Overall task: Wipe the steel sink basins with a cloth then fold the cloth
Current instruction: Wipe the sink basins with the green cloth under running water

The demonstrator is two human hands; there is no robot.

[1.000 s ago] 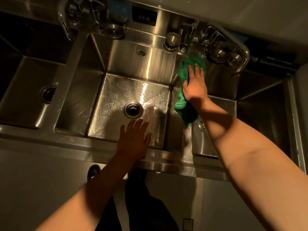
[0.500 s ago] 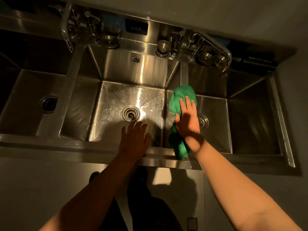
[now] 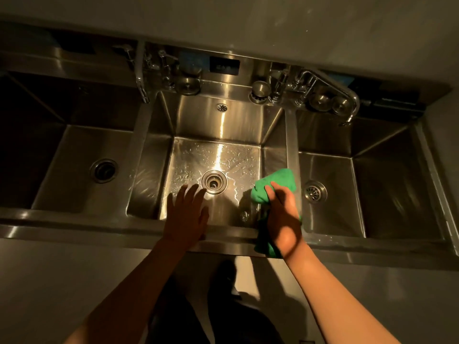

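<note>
A steel sink unit has three basins: a dark left basin (image 3: 74, 150), a wet middle basin (image 3: 188, 157) with a round drain (image 3: 214, 182), and a right basin (image 3: 332, 167). My right hand (image 3: 283, 214) is closed on a green cloth (image 3: 275, 182) at the near end of the divider (image 3: 291, 135) between the middle and right basins. Part of the cloth hangs below my wrist over the front rim (image 3: 124, 227). My left hand (image 3: 186, 217) rests flat with fingers spread on the front rim of the middle basin, holding nothing.
Two faucets stand on the back ledge: a left spout (image 3: 141, 80) and a right swivel spout (image 3: 347, 95), with round steel strainers (image 3: 259, 91) beside them. A dark box (image 3: 395, 100) sits at the back right. My dark trousers show below the sink front.
My right hand has dragged the green cloth along the divider from the back ledge toward the front rim, and its fingers have curled around the cloth. My left hand has stayed on the front rim.
</note>
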